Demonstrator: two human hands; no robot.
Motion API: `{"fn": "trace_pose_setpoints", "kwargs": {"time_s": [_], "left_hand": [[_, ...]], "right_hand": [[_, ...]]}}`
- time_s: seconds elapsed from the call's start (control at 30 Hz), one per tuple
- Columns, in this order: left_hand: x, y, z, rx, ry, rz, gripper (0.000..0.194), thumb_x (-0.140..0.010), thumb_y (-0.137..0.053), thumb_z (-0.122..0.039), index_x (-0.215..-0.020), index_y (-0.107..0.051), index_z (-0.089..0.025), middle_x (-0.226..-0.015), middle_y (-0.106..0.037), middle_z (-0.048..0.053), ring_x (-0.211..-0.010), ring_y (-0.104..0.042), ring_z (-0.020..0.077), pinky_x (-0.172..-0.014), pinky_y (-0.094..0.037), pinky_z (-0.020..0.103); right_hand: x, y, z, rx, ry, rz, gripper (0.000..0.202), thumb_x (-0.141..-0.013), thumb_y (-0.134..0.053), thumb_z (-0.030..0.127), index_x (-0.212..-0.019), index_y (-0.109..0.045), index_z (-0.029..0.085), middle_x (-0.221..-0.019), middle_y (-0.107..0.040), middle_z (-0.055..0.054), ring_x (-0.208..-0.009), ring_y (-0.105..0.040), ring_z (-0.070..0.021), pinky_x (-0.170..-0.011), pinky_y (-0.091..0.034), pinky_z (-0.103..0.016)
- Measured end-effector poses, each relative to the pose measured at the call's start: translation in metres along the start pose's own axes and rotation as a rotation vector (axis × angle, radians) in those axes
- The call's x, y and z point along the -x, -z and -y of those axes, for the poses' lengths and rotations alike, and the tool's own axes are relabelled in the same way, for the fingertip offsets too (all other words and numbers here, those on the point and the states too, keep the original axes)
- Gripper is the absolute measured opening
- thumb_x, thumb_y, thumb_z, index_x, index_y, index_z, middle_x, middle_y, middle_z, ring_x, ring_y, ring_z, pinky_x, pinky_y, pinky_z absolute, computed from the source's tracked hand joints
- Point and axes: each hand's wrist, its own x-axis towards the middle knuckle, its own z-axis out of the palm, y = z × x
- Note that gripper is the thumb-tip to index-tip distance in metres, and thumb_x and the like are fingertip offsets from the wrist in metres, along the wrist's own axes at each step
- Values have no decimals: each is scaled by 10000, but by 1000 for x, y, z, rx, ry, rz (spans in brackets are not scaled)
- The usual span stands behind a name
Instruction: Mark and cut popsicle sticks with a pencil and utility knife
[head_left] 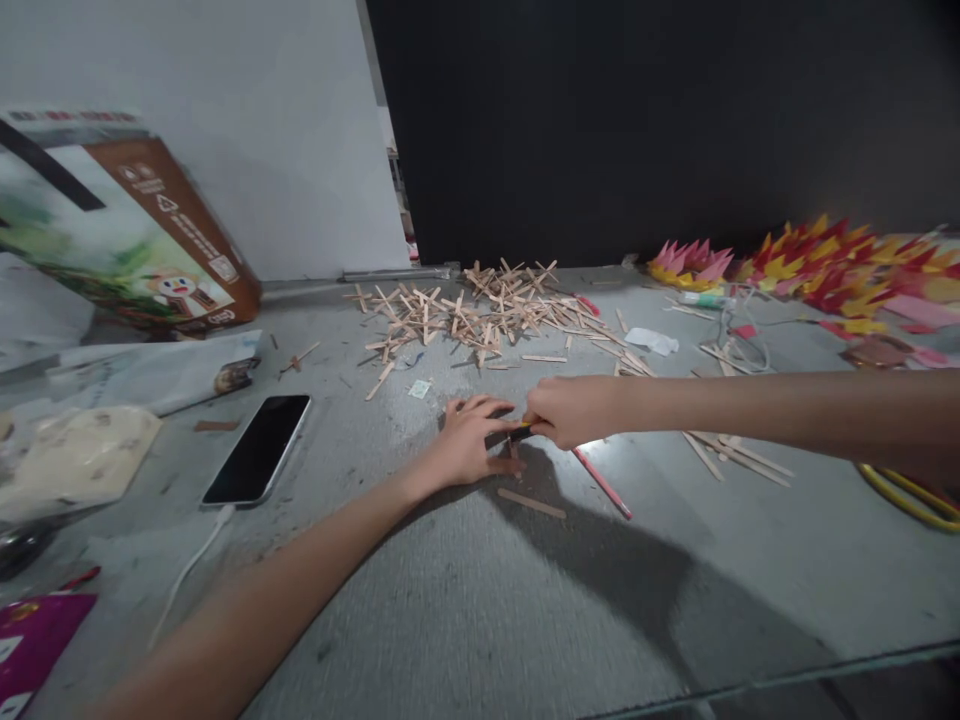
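My right hand (566, 412) is closed around a small dark tool with some yellow on it (523, 431); its exact kind is too blurred to make out. The tool's dark end points left, in between the fingers of my left hand (471, 440). That hand rests on the grey table with its fingers spread. A short wooden stick (514, 450) lies by its thumb and fingertips, partly covered. Just nearer to me is a loose wooden craft stick (531, 503). A pink pencil (602, 483) lies right of the hands.
Behind the hands spreads a pile of crossed wooden sticks (480, 312). A phone (259, 450) on a cable lies left, before a printed box (127, 235). Red and yellow folded paper pieces (825, 270) fill the back right. Yellow-handled scissors (904, 495) sit at the right.
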Motion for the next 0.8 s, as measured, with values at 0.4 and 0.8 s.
{"fn": "trace_pose_setpoints", "kwargs": {"time_s": [0.4, 0.8], "left_hand": [[4, 5, -4, 41, 44, -5, 734, -784, -807, -646, -1428, -649, -331, -1541, -580, 102, -1441, -465, 363, -1227, -190, 605], [4, 3, -6, -9, 36, 14, 505, -842, -782, -573, -1313, -730, -401, -1559, -559, 62, -1442, -452, 342, -1215, -200, 612]], "right_hand": [[14, -10, -12, 350, 63, -103, 142, -886, -638, 160, -927, -775, 153, -780, -741, -119, -679, -670, -219, -592, -366, -286], [10, -15, -1, 9, -122, -77, 135, -849, -600, 137, -798, -725, 142, -703, -672, -84, -526, -493, -133, -500, -284, -261]]}}
